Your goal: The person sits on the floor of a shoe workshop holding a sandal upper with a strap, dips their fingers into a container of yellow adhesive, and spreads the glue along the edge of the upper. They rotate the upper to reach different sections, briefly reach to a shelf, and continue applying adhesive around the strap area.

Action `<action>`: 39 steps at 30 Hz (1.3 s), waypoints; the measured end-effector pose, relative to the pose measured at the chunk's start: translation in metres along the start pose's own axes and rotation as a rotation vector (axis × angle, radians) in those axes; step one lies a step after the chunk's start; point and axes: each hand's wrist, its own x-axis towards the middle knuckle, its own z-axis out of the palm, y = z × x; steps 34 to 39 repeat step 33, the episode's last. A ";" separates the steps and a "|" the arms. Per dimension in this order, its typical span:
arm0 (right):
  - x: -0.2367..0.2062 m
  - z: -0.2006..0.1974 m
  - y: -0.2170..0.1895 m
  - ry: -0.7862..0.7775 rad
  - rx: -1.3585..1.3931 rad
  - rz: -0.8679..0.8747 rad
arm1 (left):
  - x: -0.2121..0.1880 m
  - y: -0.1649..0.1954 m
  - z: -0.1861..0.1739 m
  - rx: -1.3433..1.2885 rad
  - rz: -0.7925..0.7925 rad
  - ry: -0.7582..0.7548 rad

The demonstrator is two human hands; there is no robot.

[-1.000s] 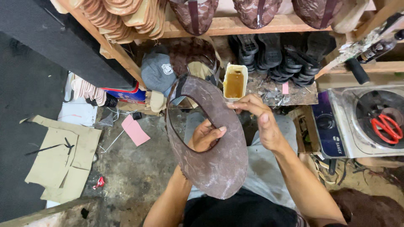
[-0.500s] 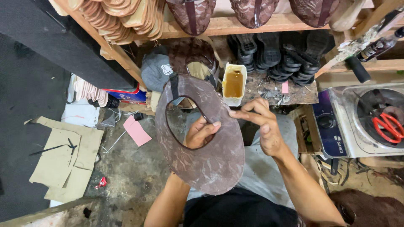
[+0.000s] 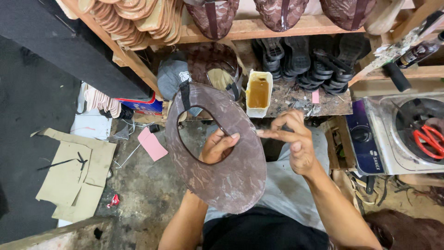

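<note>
A brown patterned shoe-upper piece [image 3: 233,171], ring-shaped with a large oval hole and a black strap at its top, is held up in front of me. My left hand [image 3: 217,147] grips it through the hole, thumb on the inner rim. My right hand [image 3: 291,139] hovers just right of the piece, fingers stretched toward its edge, pinching something too small to tell. A white tub of amber glue [image 3: 258,93] stands on the low shelf just beyond both hands.
Wooden shelves [image 3: 296,27] hold stacked soles, black outsoles [image 3: 319,62] and finished uppers. A small stove [image 3: 393,134] with red scissors [image 3: 428,139] sits at right. Cardboard patterns [image 3: 74,176] and a pink paper scrap [image 3: 151,144] lie on the concrete floor at left.
The upper piece has been turned and lifted, showing its hole more openly. My right hand has come off its top edge and now hovers beside it.
</note>
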 end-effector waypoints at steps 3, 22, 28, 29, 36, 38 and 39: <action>-0.002 0.001 0.001 0.028 0.001 0.006 | 0.000 -0.002 0.001 -0.004 0.017 0.008; 0.031 0.027 0.079 -0.152 -0.336 0.363 | -0.016 0.014 0.010 0.463 -0.010 0.176; 0.054 0.066 0.120 -0.567 -0.912 0.249 | -0.021 0.013 0.017 0.338 0.042 0.123; 0.054 0.069 0.123 -0.631 -0.938 0.257 | -0.021 0.013 0.017 0.310 0.030 0.134; 0.054 0.066 0.132 -0.501 -0.837 0.255 | -0.017 0.015 0.010 0.034 0.034 0.153; 0.054 0.066 0.132 -0.501 -0.837 0.255 | -0.017 0.015 0.010 0.034 0.034 0.153; 0.054 0.066 0.132 -0.501 -0.837 0.255 | -0.017 0.015 0.010 0.034 0.034 0.153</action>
